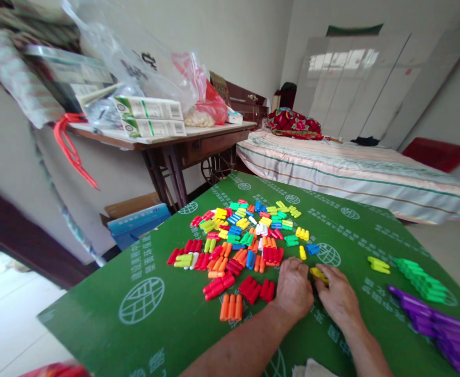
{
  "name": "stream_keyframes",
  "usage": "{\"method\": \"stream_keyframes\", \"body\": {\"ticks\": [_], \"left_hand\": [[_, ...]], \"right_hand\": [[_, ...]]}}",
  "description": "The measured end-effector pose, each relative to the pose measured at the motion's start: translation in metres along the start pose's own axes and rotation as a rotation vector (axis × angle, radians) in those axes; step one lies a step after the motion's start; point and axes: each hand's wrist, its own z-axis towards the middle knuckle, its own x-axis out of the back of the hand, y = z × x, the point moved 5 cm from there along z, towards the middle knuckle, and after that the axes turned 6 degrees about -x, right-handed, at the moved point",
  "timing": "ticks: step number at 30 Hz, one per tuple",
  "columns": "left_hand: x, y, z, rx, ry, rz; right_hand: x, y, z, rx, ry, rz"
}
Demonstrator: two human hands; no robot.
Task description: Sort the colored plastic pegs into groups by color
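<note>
My right hand (pixel 338 296) has its thumb and fingers closed on a yellow plastic piece (pixel 318 275), just above the green board (pixel 183 343). Close by on its left, my left hand (pixel 294 287) is curled with its knuckles up; whatever its fingers hold is hidden. Red tube-shaped pieces (pixel 267 289) lie beside my left hand. A spread of small joined tubes in many colours, such as an orange trio (pixel 230 307) and a blue piece (pixel 312 249), covers the board's middle. On the right are a yellow piece (pixel 379 265), a linked green stack (pixel 422 280) and a linked purple stack (pixel 438 327).
Behind the board stand a wooden table (pixel 198 140) with boxes (pixel 150 116) and plastic bags, and a bed (pixel 332 162) with striped covers. A blue carton (pixel 138 225) is on the floor at left. Pale cloth (pixel 314 368) shows at the board's near edge.
</note>
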Motion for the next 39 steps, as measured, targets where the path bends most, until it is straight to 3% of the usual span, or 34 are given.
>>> {"method": "stream_keyframes", "body": {"ticks": [39], "left_hand": [[0.0,-0.002,0.004,0.002,0.031,0.016]], "right_hand": [[0.007,-0.011,0.002,-0.023,0.001,0.01]]}}
